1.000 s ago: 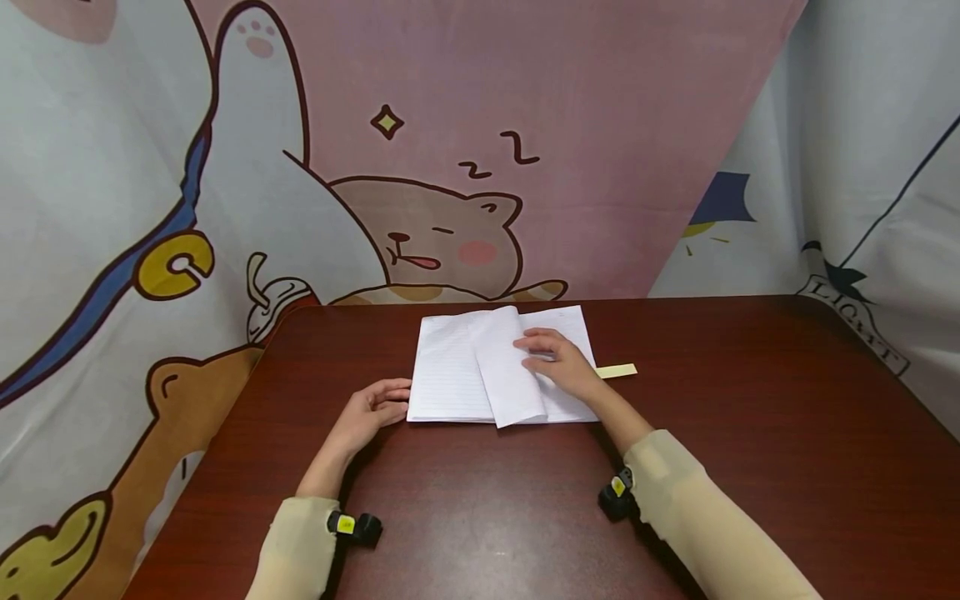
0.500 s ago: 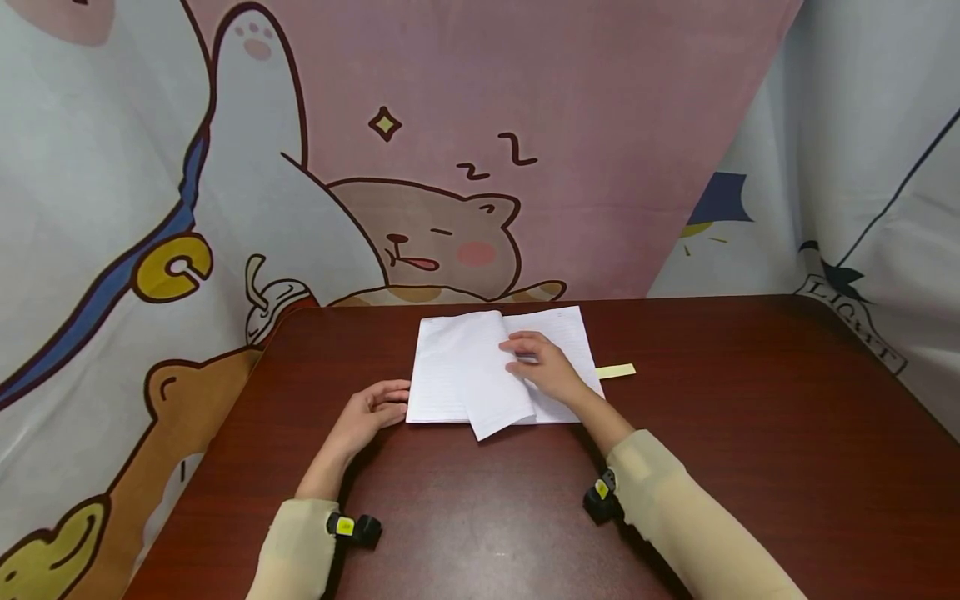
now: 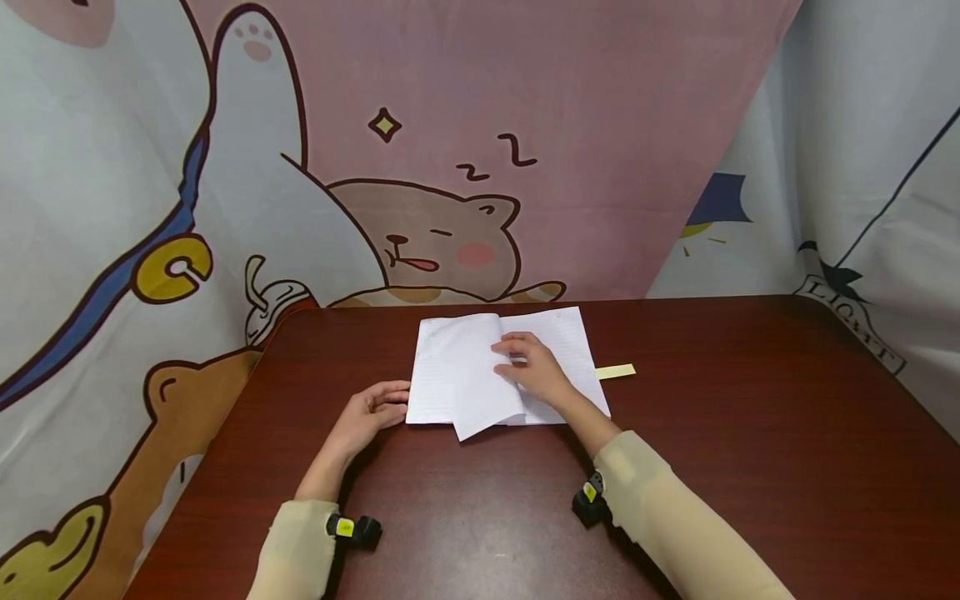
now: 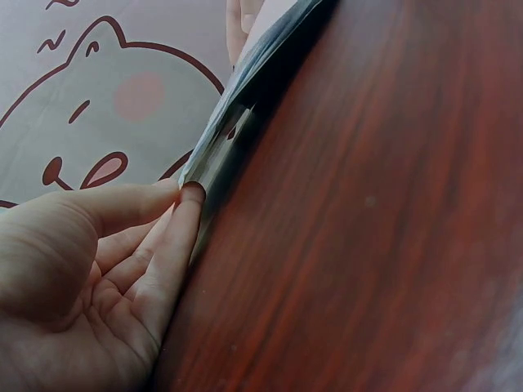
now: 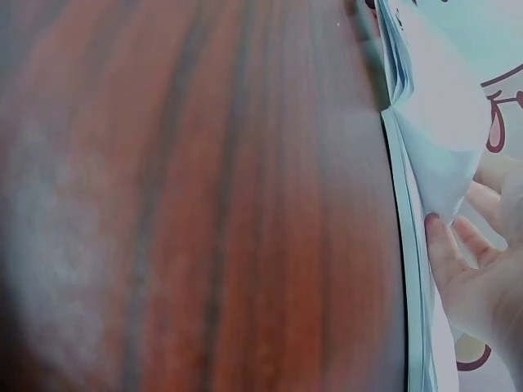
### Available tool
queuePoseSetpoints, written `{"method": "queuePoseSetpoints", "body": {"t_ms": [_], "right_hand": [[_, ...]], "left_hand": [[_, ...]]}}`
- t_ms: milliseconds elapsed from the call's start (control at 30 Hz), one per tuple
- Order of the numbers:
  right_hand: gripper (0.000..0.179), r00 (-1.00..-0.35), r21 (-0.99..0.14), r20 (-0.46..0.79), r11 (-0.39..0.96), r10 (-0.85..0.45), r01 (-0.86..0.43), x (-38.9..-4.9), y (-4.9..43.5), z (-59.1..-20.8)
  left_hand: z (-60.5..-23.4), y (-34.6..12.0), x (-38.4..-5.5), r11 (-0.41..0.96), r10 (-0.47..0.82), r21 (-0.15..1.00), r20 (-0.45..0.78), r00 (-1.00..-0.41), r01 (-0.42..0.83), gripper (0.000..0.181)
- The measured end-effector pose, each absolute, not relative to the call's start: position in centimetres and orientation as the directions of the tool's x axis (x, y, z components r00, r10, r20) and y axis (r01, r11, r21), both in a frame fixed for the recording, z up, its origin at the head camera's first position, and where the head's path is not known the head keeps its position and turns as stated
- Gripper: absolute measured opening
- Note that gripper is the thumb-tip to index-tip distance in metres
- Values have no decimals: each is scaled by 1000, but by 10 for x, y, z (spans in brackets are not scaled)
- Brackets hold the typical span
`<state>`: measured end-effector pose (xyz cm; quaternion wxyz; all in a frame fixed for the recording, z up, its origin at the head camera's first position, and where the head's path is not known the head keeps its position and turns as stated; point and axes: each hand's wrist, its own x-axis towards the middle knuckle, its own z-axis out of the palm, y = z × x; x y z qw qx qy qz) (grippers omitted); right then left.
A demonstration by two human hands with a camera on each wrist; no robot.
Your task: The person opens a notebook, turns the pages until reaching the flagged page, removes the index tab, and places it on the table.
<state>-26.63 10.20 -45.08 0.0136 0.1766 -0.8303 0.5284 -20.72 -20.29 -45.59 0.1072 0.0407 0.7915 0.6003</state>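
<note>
A notebook [image 3: 555, 325] with white lined pages lies spread on the table. One loose-looking page [image 3: 476, 383] is lifted and curves over to the left, its lower corner past the notebook's bottom edge. My right hand [image 3: 532, 367] touches this page near its fold, fingers loosely spread. In the right wrist view, the thumb and fingertips meet the curved page [image 5: 445, 155], and some fingertips are partly hidden behind it. My left hand [image 3: 363, 417] pinches the notebook's left edge, with the thumb [image 4: 143, 204] on top and a finger beneath.
A pale yellow strip [image 3: 617, 372] sticks out from the notebook's right side. Dark reddish-brown table [image 3: 750, 375] surrounds the notebook. A cartoon-printed cloth [image 3: 600, 150] hangs behind. Each wrist wears a small black camera [image 3: 588, 502].
My right hand has moved left, pushing the lifted page over with it. More of the right-hand page shows. My left hand has stayed at the notebook's left edge.
</note>
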Motion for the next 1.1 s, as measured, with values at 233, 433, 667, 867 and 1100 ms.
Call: {"method": "queuePoseSetpoints", "body": {"t_ms": [233, 433, 667, 867, 1100], "right_hand": [[32, -933, -864, 202, 395, -297, -313, -266, 99, -452], [32, -927, -840, 171, 443, -333, -314, -265, 99, -452], [33, -924, -808, 121, 505, -362, -304, -264, 97, -447], [32, -925, -787, 87, 543, -370, -292, -263, 96, -444], [28, -931, -796, 79, 539, -357, -275, -262, 97, -443]], "left_hand": [[-455, -202, -207, 275, 198, 959, -121, -973, -63, 44], [-455, -201, -207, 277, 196, 959, -123, -973, -65, 44], [-456, -202, -208, 279, 193, 959, -116, -974, -59, 43], [-456, -203, -207, 264, 207, 963, -111, -972, -54, 43], [-458, -203, -207, 274, 207, 960, -118, -971, -59, 42]]}}
